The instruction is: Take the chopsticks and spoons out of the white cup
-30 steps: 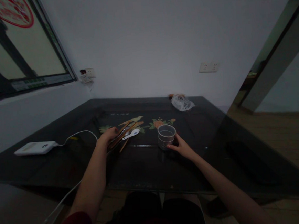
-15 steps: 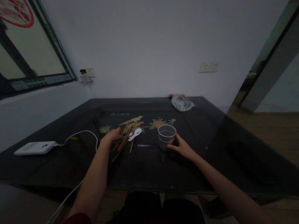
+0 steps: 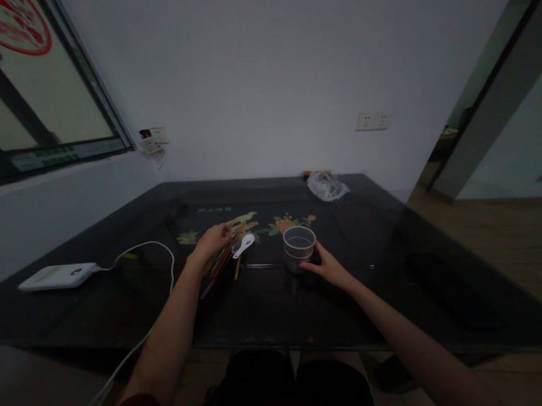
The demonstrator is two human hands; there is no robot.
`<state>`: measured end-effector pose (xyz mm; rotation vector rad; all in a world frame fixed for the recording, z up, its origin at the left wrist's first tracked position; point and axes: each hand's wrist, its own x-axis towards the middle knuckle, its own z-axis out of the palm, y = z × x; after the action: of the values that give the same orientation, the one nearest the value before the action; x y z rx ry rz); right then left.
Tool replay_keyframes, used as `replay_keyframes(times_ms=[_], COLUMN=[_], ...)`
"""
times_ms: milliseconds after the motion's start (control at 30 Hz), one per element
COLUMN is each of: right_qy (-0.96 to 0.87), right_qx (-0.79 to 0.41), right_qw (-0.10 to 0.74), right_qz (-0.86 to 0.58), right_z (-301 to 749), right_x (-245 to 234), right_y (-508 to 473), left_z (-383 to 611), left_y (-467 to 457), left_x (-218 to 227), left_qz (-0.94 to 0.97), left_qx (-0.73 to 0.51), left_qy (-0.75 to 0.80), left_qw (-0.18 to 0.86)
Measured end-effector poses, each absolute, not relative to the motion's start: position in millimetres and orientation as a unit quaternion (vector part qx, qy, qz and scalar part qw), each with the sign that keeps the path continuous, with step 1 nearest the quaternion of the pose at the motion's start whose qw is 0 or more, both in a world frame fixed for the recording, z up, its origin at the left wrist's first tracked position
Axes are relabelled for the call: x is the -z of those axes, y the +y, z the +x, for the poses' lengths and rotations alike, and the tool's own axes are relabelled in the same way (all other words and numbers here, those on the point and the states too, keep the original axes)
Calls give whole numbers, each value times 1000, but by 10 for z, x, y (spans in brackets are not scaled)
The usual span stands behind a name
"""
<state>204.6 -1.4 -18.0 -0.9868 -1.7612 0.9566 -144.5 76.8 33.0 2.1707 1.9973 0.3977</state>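
Note:
My left hand (image 3: 215, 240) is over a loose bundle of wooden chopsticks (image 3: 223, 258) on the dark tabletop, its bent fingertips closed at their upper ends. How many it grips is hidden under the fingers. A white spoon (image 3: 244, 246) lies slanted beside the bundle, with a small metal spoon's bowl (image 3: 236, 247) partly next to it. One chopstick (image 3: 237, 269) sticks out below the white spoon. My right hand (image 3: 327, 266) is wrapped round the right side of an upright grey cup (image 3: 299, 251), which stands on the table with its wide mouth facing up.
A white power bank (image 3: 58, 277) with a white cable (image 3: 171, 267) lies at the left. A crumpled clear plastic bag (image 3: 326, 186) rests at the back, near the wall. A dark flat object (image 3: 451, 289) is at the right. The table's front edge (image 3: 282, 346) runs before my lap.
My left hand has moved a little right and forward over the chopsticks. My right hand still holds the cup in place. The view has shifted slightly.

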Motion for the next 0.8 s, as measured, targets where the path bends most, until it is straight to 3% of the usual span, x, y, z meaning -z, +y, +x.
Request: replay_keyframes(times_ms=[167,367,567,800], right_qy=[-709,-719,-731,-742], right_qx=[-389,-373,-359,-334], right_qw=[436,438,436,430], right_qz=[-394,-390,-382,-391], right_z=[2052,2059,2068,2081], right_x=[169,199,259,263], right_y=[-22,3,36,21], left_z=[-1072,-537,-135,109], left_y=[658,391,203,139], left_x=[-423,-526,-236,70], left_qz=[778,803,792,744], left_qx=[-220,-300,-302,-385], left_qy=[573,423,299,363], left_qw=[132,293,439,408])
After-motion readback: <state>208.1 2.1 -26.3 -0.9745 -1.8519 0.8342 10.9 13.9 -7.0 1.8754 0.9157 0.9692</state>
